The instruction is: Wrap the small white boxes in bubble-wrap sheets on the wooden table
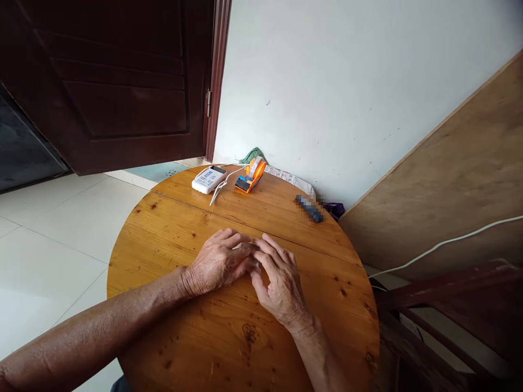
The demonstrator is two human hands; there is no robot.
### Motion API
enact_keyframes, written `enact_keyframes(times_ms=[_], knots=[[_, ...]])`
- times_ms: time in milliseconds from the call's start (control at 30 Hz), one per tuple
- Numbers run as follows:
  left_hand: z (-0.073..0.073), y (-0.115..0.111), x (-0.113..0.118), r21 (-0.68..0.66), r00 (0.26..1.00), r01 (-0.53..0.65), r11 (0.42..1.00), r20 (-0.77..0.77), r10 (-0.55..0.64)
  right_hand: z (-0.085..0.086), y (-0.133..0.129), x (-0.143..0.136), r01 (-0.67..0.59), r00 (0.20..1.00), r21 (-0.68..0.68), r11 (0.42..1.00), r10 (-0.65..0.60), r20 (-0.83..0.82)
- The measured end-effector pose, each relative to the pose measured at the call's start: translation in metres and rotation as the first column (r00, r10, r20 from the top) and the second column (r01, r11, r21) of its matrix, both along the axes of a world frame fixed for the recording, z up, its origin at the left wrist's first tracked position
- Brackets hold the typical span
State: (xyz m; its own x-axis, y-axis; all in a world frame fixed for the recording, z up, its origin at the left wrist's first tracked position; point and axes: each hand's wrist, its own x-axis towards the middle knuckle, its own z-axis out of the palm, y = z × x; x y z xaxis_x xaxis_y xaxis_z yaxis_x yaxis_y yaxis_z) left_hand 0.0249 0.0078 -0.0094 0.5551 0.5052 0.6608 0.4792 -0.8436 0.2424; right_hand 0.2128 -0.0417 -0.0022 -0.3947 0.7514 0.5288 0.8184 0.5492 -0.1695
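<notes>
Over the middle of the round wooden table (pixel 183 234), my left hand (pixel 223 258) and my right hand (pixel 280 277) meet at the fingertips. Both have their fingers curled inward and closed. A small pale, partly see-through thing (pixel 254 263) shows between the fingers, mostly hidden, and I cannot make out its kind. Beyond the hands, a white power bank (pixel 209 178) with a white cable (pixel 219 190) lies on the table. To its right stands an orange and blue tape dispenser (pixel 250 177) with a roll of clear tape.
A dark, blurred-out oblong object (pixel 310 208) lies near the table's right back edge. Behind the table are a green cloth-like item (pixel 255 154), printed paper (pixel 292 178) and a purple bag (pixel 335 209). A dark red door (pixel 126 103) stands at left; a wooden panel (pixel 449 179) leans at right.
</notes>
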Motion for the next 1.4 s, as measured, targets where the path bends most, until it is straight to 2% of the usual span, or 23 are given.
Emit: enact_keyframes(times_ms=[233,467,667,867,933,1067,1167,1400], knots=[[-0.002,0.0,0.004,-0.069,0.997,-0.05,0.996,-0.059,0.046,-0.002,0.003,-0.004,-0.002,1.0,0.007,1.0,0.002,-0.024],[0.001,0.0,0.001,-0.156,1.0,0.014,0.988,0.015,-0.012,-0.01,0.0,-0.003,0.005,1.0,0.017,1.0,-0.005,-0.015],[0.003,0.004,-0.006,-0.32,0.982,0.119,0.94,0.179,-0.063,-0.015,0.001,-0.001,0.029,0.999,0.044,0.999,-0.027,-0.035],[0.003,0.004,-0.006,-0.284,0.986,0.133,0.95,0.136,-0.098,-0.017,0.002,-0.002,0.024,0.999,0.049,0.998,-0.022,-0.047],[0.003,0.004,-0.004,-0.31,0.984,0.132,0.941,0.154,-0.087,-0.018,0.003,-0.002,0.009,0.996,0.031,0.999,-0.006,-0.092],[0.004,0.006,-0.006,-0.424,0.958,0.185,0.886,0.28,-0.066,-0.018,0.005,0.0,-0.008,0.973,0.02,1.0,0.013,-0.231],[0.006,0.007,-0.01,-0.462,0.933,0.22,0.859,0.357,-0.047,-0.016,0.003,0.003,0.008,0.955,0.019,1.0,-0.002,-0.295],[0.011,0.013,-0.016,-0.523,0.877,0.147,0.839,0.462,0.135,-0.012,0.002,0.008,0.017,0.954,0.012,1.0,-0.013,-0.298]])
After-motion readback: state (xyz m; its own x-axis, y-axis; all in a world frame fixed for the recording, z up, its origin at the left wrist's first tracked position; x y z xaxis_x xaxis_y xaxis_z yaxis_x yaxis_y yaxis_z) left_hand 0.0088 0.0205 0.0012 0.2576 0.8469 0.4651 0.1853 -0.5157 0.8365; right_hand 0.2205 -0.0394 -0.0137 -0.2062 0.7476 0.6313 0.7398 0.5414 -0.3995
